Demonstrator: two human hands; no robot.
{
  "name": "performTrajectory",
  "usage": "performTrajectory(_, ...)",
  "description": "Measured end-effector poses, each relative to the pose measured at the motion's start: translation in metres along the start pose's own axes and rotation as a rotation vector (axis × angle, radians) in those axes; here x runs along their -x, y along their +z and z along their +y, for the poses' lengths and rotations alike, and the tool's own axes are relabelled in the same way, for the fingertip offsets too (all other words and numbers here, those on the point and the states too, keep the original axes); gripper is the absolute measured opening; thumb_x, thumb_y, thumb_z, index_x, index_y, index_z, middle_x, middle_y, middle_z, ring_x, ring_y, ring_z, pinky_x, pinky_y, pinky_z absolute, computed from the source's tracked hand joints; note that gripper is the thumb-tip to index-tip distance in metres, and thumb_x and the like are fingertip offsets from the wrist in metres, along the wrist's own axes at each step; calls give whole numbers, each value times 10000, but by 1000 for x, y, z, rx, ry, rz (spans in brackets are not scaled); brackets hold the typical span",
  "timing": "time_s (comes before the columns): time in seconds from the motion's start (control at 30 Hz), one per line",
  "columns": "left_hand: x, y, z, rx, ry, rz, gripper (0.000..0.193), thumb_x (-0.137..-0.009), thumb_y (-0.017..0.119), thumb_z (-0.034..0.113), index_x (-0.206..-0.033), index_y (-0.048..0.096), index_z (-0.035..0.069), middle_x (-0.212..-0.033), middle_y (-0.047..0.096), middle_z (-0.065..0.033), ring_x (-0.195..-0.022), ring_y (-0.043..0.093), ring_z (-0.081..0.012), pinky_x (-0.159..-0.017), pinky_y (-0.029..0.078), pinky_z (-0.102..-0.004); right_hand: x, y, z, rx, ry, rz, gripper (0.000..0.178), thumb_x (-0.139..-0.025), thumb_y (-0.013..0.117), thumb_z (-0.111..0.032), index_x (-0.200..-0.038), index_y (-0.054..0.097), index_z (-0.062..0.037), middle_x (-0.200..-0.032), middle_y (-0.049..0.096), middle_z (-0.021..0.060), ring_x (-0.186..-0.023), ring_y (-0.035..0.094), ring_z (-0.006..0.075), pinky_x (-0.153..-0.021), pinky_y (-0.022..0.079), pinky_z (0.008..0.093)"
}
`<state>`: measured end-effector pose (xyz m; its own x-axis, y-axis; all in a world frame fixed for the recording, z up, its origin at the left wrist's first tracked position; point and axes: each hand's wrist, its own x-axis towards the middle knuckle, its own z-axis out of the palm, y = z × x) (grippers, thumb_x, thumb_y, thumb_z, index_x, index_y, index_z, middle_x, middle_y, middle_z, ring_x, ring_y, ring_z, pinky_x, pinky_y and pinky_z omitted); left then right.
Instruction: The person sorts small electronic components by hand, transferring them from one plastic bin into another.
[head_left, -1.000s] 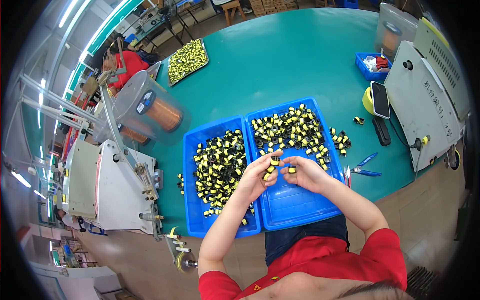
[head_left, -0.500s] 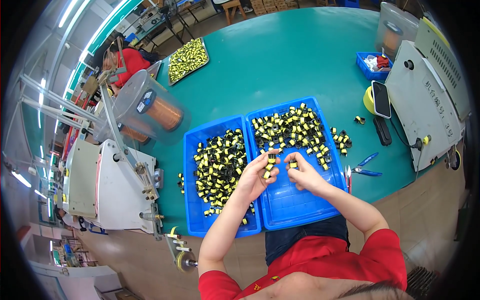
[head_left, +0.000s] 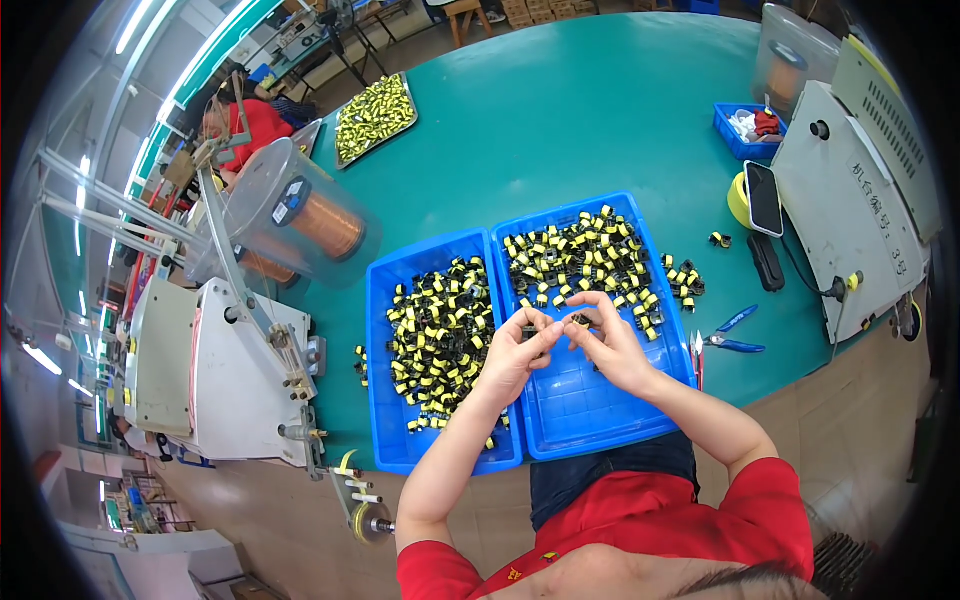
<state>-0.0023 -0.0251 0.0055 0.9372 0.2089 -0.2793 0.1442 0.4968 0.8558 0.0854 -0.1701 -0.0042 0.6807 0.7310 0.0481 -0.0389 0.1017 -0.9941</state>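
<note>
Coils (head_left: pixel 440 340), too many to count, heap in two blue trays (head_left: pixel 580 415) at the bench's (head_left: pixel 560 110) near edge. Over the right tray, the right hand (head_left: pixel 615 345) pinches one coil (head_left: pixel 580 320), while the left hand (head_left: pixel 512 352) curls round mostly hidden coils, their number unclear. The fingertips, apart half a second ago, now meet or nearly so.

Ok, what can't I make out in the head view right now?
All in the head view:
- Left hand: how many parts it holds; its own grip covers them.
- Right hand: full shape of its small part, mostly hidden by the grip.
- Left blue bin: most of its floor, under the pile.
- Far tray: details of its pieces, too small.
</note>
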Motion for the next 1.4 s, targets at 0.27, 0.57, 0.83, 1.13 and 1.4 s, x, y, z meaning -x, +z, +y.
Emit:
performTrajectory(0.27, 2, 3, -1, 38, -147, -142, 257, -899, 571, 210, -1086, 536, 37, -802, 508, 6, -597, 415, -33, -456, 256, -170, 7, -5, 14, 245, -220, -37, 462, -792, 694, -155, -1140, 418, -27, -793, 618, 61, -562, 499, 64, -488, 392, 215)
performTrajectory(0.57, -1, -2, 1, 3, -116, -92, 252, -908, 555, 241, -1064, 562, 43, -872, 548, 1, -655, 453, -35, -488, 302, -173, 7, 0, 8, 474, -492, 42, 348, -749, 707, -72, -1038, 518, -30, -799, 625, 83, -589, 572, 123, -507, 461, 243)
performTrajectory(0.83, 3, 1, 9, -322, 14, 8, 185, -910, 555, 220, -1011, 565, 66, -861, 544, 7, -697, 468, -38, -537, 343, -171, 8, 0, 10, 567, -470, 61, 414, -755, 694, -45, -1105, 473, -40, -780, 618, 71, -569, 571, 117, -492, 455, 253)
performTrajectory(1.13, 19, -50, 51, -1509, 550, 1107, 173, -848, 560, 162, -879, 504, 1, -887, 506, -146, -847, 505, -331, -721, 424, -431, 2, -2, 21, 795, -485, -17, 256, -838, 585, -130, -1071, 506, -60, -838, 574, 60, -624, 586, 226, -546, 477, 323)
performTrajectory(1.4, 26, -62, 51, -1734, 64, 1226, 235, -812, 559, 257, -820, 605, 27, -878, 594, -140, -894, 535, -315, -784, 405, -460, 8, 13, 16, 1212, -213, -351, 387, -791, 604, -212, -1102, 489, -13, -1050, 495, 141, -1021, 500, 310, -768, 471, 424)
